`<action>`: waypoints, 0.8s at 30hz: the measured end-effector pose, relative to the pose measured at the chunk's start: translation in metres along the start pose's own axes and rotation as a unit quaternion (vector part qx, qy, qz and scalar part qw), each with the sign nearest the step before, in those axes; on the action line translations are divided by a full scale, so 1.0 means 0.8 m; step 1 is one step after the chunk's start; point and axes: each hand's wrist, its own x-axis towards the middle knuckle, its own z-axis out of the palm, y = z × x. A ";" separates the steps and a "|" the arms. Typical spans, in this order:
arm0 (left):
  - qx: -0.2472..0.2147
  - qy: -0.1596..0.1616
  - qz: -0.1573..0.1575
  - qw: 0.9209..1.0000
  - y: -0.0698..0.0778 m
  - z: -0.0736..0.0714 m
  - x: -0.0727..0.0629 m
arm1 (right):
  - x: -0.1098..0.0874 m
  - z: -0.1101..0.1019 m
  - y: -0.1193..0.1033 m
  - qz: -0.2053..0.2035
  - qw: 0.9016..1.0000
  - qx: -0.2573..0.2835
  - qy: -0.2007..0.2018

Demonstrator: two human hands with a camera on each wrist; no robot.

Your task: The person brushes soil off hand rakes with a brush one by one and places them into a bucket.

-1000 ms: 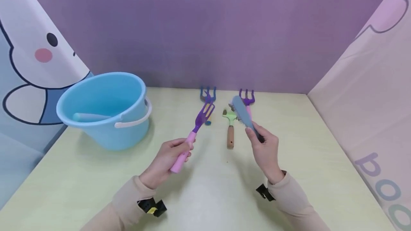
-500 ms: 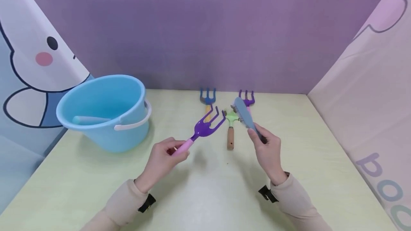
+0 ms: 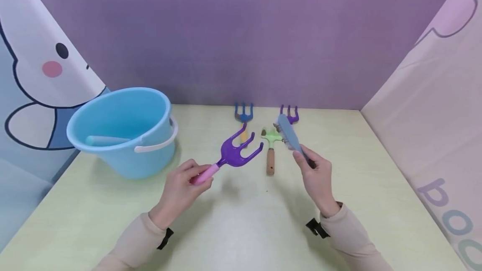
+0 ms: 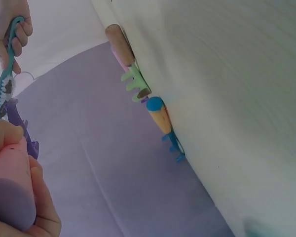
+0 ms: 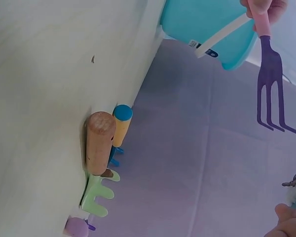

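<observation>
My left hand [image 3: 182, 189] holds a small garden rake [image 3: 235, 154] by its pink handle. The rake's purple head is raised over the table, broad face toward the head camera, prongs pointing right and away. In my right hand [image 3: 316, 177] is a blue-grey brush [image 3: 288, 131], gripped at its lower end and tilted left. White bristles with dark bits caught in them show on the brush [image 4: 6, 94] in the left wrist view. In the head view, the rake and brush are apart. The right wrist view shows the prongs of the rake [image 5: 271, 74] bent at their tips.
A light-blue bucket [image 3: 132, 164] with a white handle stands at left, a pale blue rod-like thing [image 3: 107, 140] inside. Farther back lie a blue rake [image 3: 244, 116], a green rake [image 3: 270, 160] with a wooden handle and another purple rake [image 3: 293, 118]. Fabric walls enclose the table.
My left hand has turned the rake so its broad face shows, and has shifted left. The right hand with the brush has moved slightly right.
</observation>
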 end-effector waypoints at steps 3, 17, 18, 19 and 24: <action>0.023 0.013 0.023 0.999 -0.003 -0.006 -0.001 | -0.001 -0.003 0.000 0.008 1.000 0.002 -0.003; 0.102 0.081 0.108 0.986 -0.005 -0.069 0.003 | -0.003 -0.015 0.003 0.015 1.000 -0.003 -0.023; 0.107 0.092 0.120 0.983 -0.006 -0.077 0.004 | -0.003 -0.016 0.004 0.014 1.000 -0.005 -0.023; 0.114 0.099 0.129 0.980 -0.007 -0.086 0.006 | -0.003 -0.017 0.006 0.013 1.000 -0.004 -0.023; 0.199 0.139 0.175 0.954 -0.002 -0.141 0.024 | -0.005 -0.019 0.012 0.014 1.000 -0.003 -0.020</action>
